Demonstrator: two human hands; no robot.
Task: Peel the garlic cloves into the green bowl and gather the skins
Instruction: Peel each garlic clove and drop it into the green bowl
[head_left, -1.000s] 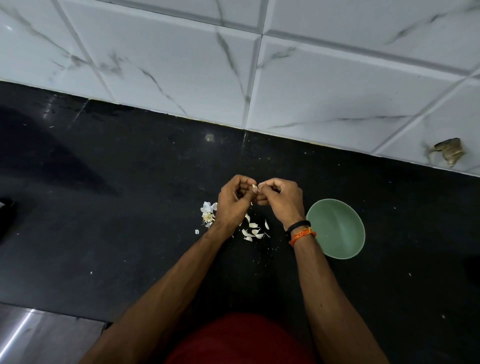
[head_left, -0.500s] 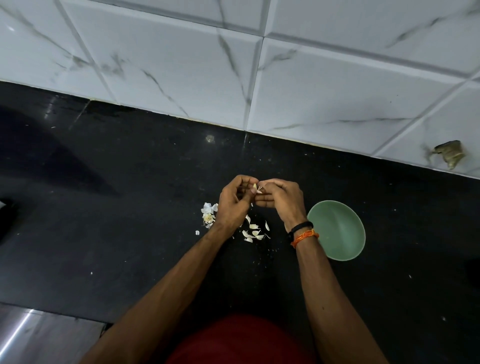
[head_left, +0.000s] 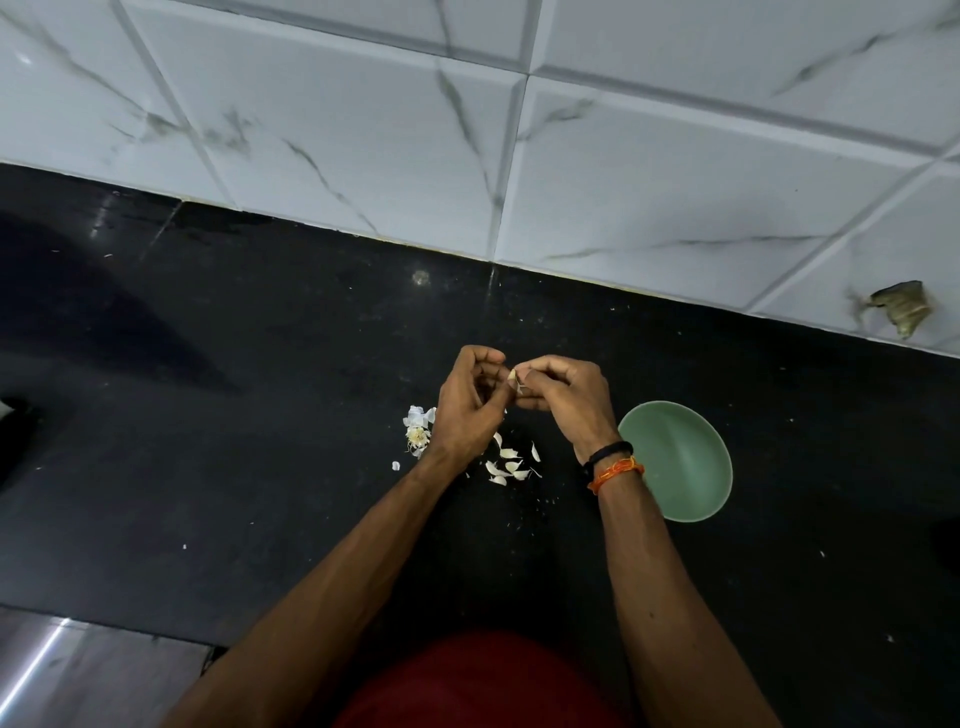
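Up above the black bench (head_left: 218, 395), the left hand (head_left: 465, 410) and right hand (head_left: 566, 397) meet fingertip to fingertip, both pinching one small garlic clove (head_left: 514, 378) between curled fingers. Loose skins (head_left: 509, 462) lie scattered on the bench right below the hands, with a garlic remnant (head_left: 417, 434) beside the left wrist. Just right of the right wrist sits the green bowl (head_left: 680, 467)

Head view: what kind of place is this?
Likely a home kitchen: black stone counter against a marble-look tiled wall, with a green bowl and garlic skins on it.
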